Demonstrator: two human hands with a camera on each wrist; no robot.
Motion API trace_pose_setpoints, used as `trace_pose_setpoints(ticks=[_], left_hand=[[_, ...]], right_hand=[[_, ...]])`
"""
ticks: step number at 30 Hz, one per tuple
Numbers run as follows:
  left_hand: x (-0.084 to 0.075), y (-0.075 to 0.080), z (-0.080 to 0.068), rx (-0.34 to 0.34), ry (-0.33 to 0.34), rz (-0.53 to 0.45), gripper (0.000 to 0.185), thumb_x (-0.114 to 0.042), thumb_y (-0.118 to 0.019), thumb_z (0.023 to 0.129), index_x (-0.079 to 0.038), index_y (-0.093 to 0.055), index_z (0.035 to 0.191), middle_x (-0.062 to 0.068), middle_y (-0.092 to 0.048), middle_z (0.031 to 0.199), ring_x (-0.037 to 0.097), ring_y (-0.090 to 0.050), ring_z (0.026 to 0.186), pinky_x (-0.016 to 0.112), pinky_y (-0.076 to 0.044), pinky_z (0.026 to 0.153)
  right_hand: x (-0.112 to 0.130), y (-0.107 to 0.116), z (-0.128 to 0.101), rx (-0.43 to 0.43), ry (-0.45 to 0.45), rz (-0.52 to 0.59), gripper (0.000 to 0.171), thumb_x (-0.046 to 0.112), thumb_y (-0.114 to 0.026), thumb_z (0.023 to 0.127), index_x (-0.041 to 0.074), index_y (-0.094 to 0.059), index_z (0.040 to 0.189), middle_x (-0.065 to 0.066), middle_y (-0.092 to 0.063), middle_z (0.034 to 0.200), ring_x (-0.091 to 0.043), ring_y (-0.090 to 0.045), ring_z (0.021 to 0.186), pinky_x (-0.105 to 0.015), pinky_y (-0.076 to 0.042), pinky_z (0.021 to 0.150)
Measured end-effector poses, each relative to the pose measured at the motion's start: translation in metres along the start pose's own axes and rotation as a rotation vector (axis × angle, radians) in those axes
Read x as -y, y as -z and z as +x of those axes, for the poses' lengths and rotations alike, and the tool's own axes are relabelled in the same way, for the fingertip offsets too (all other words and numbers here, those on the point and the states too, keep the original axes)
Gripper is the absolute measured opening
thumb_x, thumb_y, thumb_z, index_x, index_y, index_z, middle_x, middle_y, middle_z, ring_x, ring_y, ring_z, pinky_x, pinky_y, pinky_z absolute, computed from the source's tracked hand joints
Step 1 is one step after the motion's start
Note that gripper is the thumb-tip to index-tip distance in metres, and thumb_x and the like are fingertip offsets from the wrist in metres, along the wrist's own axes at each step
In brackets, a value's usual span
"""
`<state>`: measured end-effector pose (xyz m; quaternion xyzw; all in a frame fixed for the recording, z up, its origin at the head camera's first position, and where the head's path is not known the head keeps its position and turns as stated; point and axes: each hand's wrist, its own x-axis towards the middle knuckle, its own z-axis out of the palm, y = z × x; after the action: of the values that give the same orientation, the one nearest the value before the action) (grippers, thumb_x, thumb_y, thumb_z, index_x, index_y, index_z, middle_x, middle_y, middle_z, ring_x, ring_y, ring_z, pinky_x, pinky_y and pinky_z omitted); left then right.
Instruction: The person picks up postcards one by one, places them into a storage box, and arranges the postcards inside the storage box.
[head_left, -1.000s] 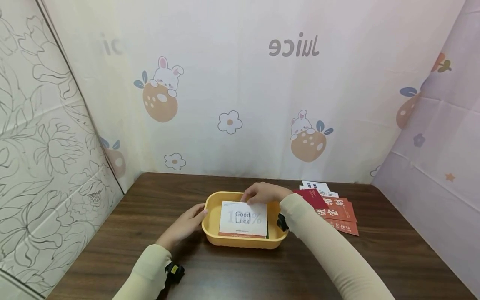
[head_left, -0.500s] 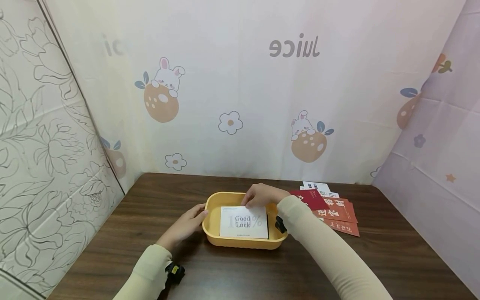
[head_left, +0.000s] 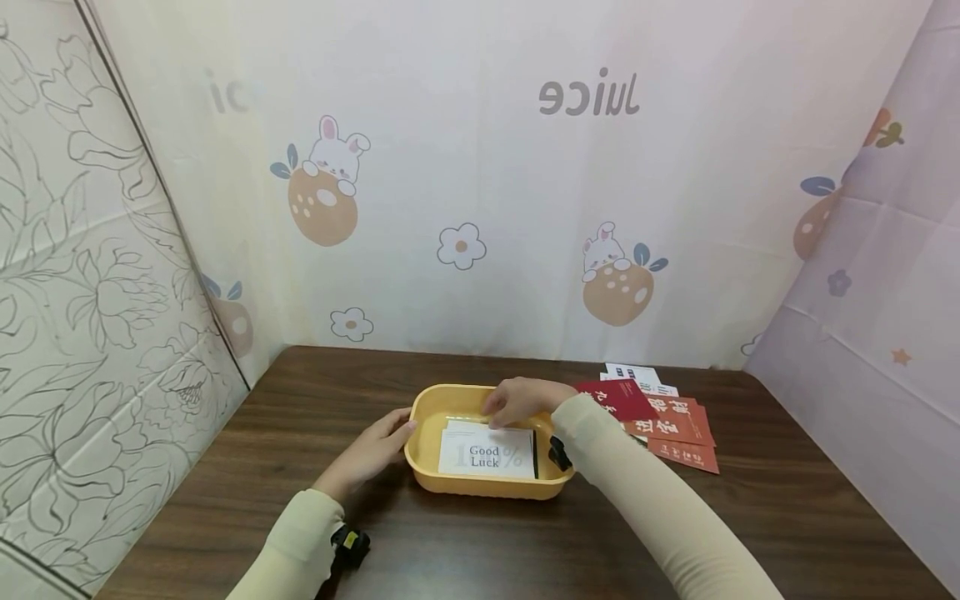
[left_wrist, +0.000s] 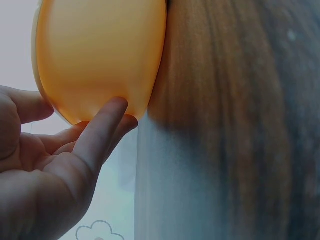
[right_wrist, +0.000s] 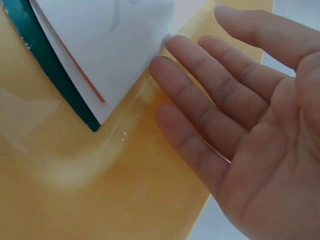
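In the head view a yellow plastic basket stands on the table with a small stack of cards in it. On top lies a white "Good Luck" card; a dark green card edges out beneath it in the right wrist view. The left hand touches the basket's left end, its thumb by the rim and its fingers lying along the outer wall. Reaching over the basket, the right hand has its fingertips right at the stack's far edge, thumb spread apart.
Right of the basket, red-orange cards fan across the brown wooden table. A dark red card and white cards overlap them. The right forearm passes in front. A patterned curtain hangs behind the table.
The Good Luck card has lowered into the basket, toward the near side, covering the red edge seen before. The right hand has let go of it; the left hand has stayed put.
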<state>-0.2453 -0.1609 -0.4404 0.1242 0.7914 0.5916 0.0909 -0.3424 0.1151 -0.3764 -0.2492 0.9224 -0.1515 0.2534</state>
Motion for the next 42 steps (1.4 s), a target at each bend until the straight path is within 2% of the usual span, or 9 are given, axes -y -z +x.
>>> trace_pose_setpoints(ticks=[6,13,20,24,27,32,38,42], left_hand=[[-0.002,0.000,0.000,0.000,0.013,-0.002,0.050,-0.024,-0.044,0.110,0.003,-0.036,0.151,0.025,-0.049,0.143,0.036,-0.054,0.125,0.045,-0.053,0.096],[-0.003,0.000,-0.001,0.010,0.006,-0.020,0.051,-0.023,-0.043,0.110,0.005,-0.033,0.151,0.027,-0.047,0.143,0.038,-0.054,0.125,0.046,-0.053,0.096],[-0.002,-0.002,0.000,-0.016,0.028,-0.015,0.049,-0.024,-0.045,0.110,0.002,-0.036,0.151,0.024,-0.047,0.145,0.035,-0.054,0.126,0.045,-0.053,0.096],[-0.002,-0.001,0.000,-0.010,0.022,-0.013,0.050,-0.023,-0.044,0.110,0.003,-0.036,0.151,0.025,-0.047,0.144,0.036,-0.054,0.126,0.045,-0.053,0.096],[-0.002,0.000,0.000,0.001,0.015,-0.006,0.050,-0.023,-0.043,0.110,0.004,-0.035,0.151,0.026,-0.048,0.143,0.037,-0.054,0.125,0.045,-0.053,0.096],[-0.002,0.000,0.000,-0.015,0.026,-0.012,0.049,-0.024,-0.045,0.110,0.002,-0.037,0.151,0.024,-0.048,0.143,0.035,-0.055,0.125,0.044,-0.053,0.096],[-0.003,0.001,-0.002,-0.004,0.013,0.011,0.050,-0.023,-0.043,0.110,0.003,-0.036,0.151,0.025,-0.048,0.143,0.037,-0.055,0.124,0.045,-0.054,0.095],[-0.003,0.001,-0.002,-0.006,0.010,0.014,0.050,-0.024,-0.044,0.110,0.003,-0.036,0.151,0.026,-0.047,0.144,0.037,-0.055,0.125,0.045,-0.054,0.094]], right_hand=[[0.000,0.000,-0.001,0.040,0.004,-0.028,0.033,0.035,-0.071,0.094,0.022,-0.071,0.124,0.004,-0.065,0.119,-0.018,-0.057,0.111,-0.046,-0.045,0.102],[0.001,0.005,-0.009,0.027,-0.001,-0.026,0.036,0.035,-0.069,0.095,0.021,-0.070,0.128,0.003,-0.064,0.124,-0.020,-0.056,0.116,-0.047,-0.045,0.104],[-0.003,0.016,-0.020,0.011,0.024,0.010,0.036,0.032,-0.068,0.097,0.017,-0.069,0.130,0.003,-0.067,0.119,-0.016,-0.062,0.103,-0.048,-0.047,0.101],[-0.008,0.024,-0.028,-0.015,0.051,0.020,0.037,0.032,-0.067,0.098,0.015,-0.068,0.131,0.001,-0.065,0.124,-0.021,-0.060,0.113,-0.050,-0.046,0.103],[-0.016,0.031,-0.037,-0.034,0.086,0.071,0.039,0.031,-0.065,0.099,0.012,-0.066,0.133,-0.001,-0.066,0.124,-0.022,-0.060,0.115,-0.049,-0.047,0.102],[-0.035,0.041,-0.049,-0.084,0.106,0.184,0.041,0.033,-0.062,0.100,0.011,-0.063,0.135,-0.002,-0.068,0.119,-0.019,-0.065,0.108,-0.050,-0.049,0.100],[-0.061,0.042,-0.063,-0.150,0.104,0.276,0.045,0.035,-0.063,0.099,0.008,-0.062,0.135,-0.006,-0.067,0.121,-0.023,-0.065,0.106,-0.055,-0.048,0.100],[-0.077,0.042,-0.074,-0.191,0.120,0.317,0.044,0.032,-0.060,0.101,0.005,-0.060,0.136,-0.010,-0.068,0.121,-0.027,-0.066,0.108,-0.056,-0.047,0.101]])
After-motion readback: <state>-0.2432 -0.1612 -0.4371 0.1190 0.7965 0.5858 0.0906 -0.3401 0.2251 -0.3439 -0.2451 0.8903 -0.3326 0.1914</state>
